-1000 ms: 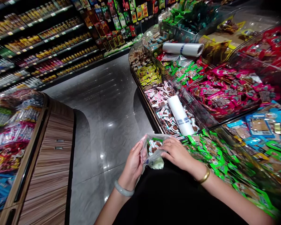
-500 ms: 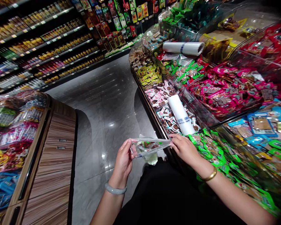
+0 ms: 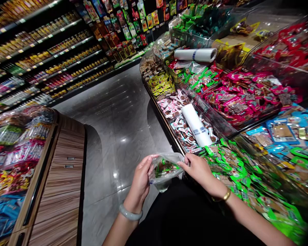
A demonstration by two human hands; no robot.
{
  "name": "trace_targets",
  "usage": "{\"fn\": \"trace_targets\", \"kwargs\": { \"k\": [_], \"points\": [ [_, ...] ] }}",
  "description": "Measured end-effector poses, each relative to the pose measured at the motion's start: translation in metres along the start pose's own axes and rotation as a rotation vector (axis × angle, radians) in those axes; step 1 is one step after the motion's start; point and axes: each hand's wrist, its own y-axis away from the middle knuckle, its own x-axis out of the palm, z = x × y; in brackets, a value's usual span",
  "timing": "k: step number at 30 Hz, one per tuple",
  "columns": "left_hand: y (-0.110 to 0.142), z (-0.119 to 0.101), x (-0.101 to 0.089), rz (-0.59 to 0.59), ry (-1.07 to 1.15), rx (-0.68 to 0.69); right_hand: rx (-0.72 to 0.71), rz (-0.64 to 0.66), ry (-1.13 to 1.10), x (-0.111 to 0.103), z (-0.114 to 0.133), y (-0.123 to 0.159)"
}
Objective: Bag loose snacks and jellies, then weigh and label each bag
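A clear plastic bag (image 3: 166,177) hangs between my two hands, its mouth held apart. Inside it lie several small green-and-brown snack packets (image 3: 165,168). My left hand (image 3: 143,174) pinches the bag's left rim, a pale bangle on that wrist. On the other side, my right hand (image 3: 199,171) grips the right rim between thumb and fingers, next to the bin of green snack packets (image 3: 231,167). A white roll of plastic bags (image 3: 197,125) rests on the small packets just beyond my right hand.
Another bag roll (image 3: 195,54) lies farther back on the bins. Pink packets (image 3: 246,92) fill a bin to the right. At left stands a wooden cabinet (image 3: 59,184) loaded with packaged goods. Grey tiled floor (image 3: 113,136) runs between, toward stocked shelves (image 3: 48,51).
The bag's mouth has widened as my hands came slightly closer together, showing more of the packets inside. The view has shifted slightly.
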Motion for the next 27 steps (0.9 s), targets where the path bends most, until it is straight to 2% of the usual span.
{"fn": "trace_targets", "kwargs": {
  "k": [2, 4, 6, 8, 10, 14, 19, 24, 27],
  "points": [
    [0.003, 0.001, 0.001, 0.051, -0.05, -0.054, 0.017, -0.048, 0.094, 0.004, -0.001, 0.001],
    [0.006, 0.001, 0.0, 0.093, -0.123, -0.108, -0.076, -0.058, 0.106, 0.008, 0.001, 0.002],
    [0.01, 0.0, -0.002, 0.115, -0.178, -0.127, -0.157, 0.039, 0.096, 0.012, 0.006, 0.003],
    [0.013, -0.001, -0.007, 0.117, -0.195, -0.117, -0.142, 0.16, 0.099, 0.016, 0.015, 0.008],
    [0.017, -0.001, -0.016, 0.121, -0.19, -0.106, -0.095, 0.201, 0.067, 0.023, 0.026, 0.018],
    [0.029, 0.006, -0.043, 0.161, -0.184, -0.047, -0.031, 0.13, -0.214, 0.048, 0.05, 0.046],
    [0.047, 0.032, -0.086, 0.198, -0.268, 0.083, 0.04, -0.038, -0.625, 0.077, 0.08, 0.087],
    [0.07, 0.065, -0.129, 0.25, -0.424, 0.136, 0.109, -0.194, -0.823, 0.097, 0.114, 0.134],
    [0.09, 0.083, -0.154, 0.217, -0.458, 0.182, 0.144, -0.247, -0.945, 0.112, 0.137, 0.164]
  ]
}}
